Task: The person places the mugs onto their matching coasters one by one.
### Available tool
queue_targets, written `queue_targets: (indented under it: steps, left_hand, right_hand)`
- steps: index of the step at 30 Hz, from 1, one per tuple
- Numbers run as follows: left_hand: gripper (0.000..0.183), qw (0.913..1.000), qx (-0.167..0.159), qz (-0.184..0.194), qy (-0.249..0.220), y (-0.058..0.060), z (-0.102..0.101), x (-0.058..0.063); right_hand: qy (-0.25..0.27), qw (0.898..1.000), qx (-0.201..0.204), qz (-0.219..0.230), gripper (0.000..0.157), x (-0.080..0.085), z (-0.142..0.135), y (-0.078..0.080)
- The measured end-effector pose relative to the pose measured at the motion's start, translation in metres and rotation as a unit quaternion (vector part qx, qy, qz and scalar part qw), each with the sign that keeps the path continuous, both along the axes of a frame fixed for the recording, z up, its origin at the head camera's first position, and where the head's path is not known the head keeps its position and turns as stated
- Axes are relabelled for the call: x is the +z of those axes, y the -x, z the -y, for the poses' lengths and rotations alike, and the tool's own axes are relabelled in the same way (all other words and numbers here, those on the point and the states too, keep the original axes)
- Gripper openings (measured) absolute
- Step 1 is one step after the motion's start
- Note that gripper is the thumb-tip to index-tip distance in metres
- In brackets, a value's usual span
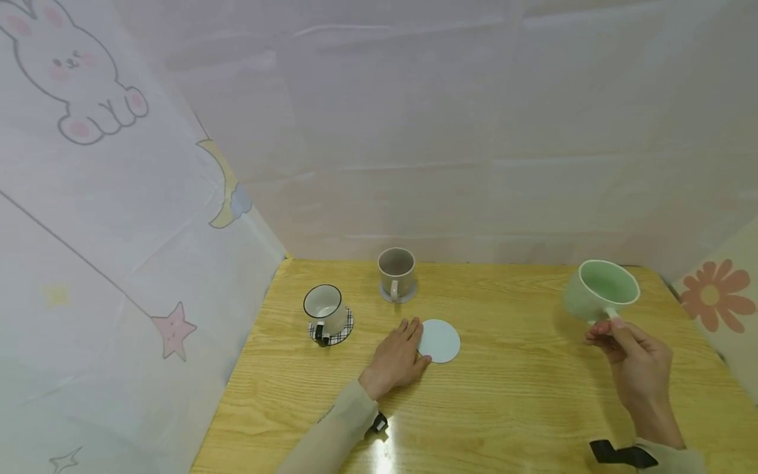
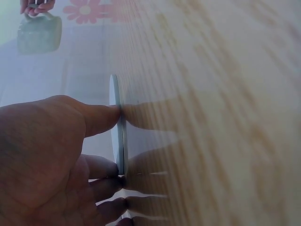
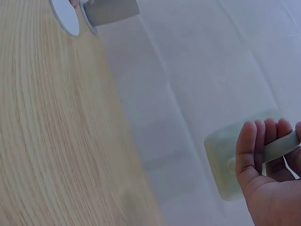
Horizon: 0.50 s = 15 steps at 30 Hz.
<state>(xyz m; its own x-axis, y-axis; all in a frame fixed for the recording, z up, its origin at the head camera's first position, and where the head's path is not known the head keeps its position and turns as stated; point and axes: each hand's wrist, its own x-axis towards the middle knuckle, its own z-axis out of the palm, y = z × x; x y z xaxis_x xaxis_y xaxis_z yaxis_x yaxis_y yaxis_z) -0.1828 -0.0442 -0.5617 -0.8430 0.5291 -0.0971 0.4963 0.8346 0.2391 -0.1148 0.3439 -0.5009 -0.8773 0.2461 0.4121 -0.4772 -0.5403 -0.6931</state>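
My right hand (image 1: 642,365) grips a pale green mug (image 1: 577,299) by its handle and holds it above the right part of the table. The mug hangs free of the tabletop in the right wrist view. My left hand (image 1: 395,355) lies low on the table at the left edge of a round, pale blue-white coaster (image 1: 441,342). Its thumb and index finger hold the coaster's rim from two sides, while the other fingers touch the wood. The coaster (image 2: 114,94) lies flat on the table in the left wrist view.
A white mug with a black rim (image 1: 326,309) stands on a black-and-white checked coaster (image 1: 343,337) at the left. Behind it, a grey-brown mug (image 1: 397,270) sits on a grey coaster (image 1: 410,293). Patterned cloth walls (image 1: 450,164) border the wooden table (image 1: 509,408).
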Motion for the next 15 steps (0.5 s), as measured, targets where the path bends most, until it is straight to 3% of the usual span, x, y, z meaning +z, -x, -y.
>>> queue_targets:
  steps: [15]
  left_hand:
    - [0.074, 1.0000, 0.000, 0.001, -0.002, 0.002, 0.000, -0.004]
  right_hand:
    - [-0.056, 0.998, 0.011, 0.005, 0.031, -0.001, 0.012, -0.011]
